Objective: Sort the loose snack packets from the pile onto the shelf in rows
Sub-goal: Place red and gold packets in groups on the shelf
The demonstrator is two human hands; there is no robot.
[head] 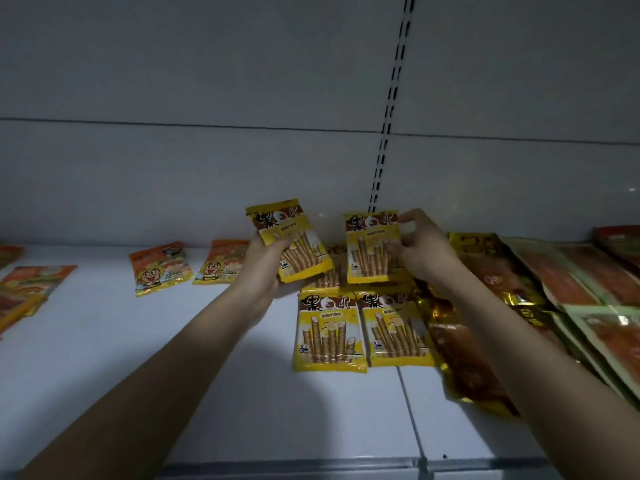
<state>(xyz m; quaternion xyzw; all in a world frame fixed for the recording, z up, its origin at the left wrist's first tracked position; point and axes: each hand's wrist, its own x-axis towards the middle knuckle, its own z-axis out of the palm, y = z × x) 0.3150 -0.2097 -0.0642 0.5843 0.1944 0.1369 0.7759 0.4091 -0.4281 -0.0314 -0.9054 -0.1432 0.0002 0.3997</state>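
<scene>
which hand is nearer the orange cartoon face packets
Left. The left hand, gripping a yellow packet, is beside the orange packets; the right hand is farther right.

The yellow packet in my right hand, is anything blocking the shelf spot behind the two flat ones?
Yes. The right hand holds its yellow packet above another yellow packet already lying behind the two flat packets. Bare white shelf lies open to their left.
</scene>
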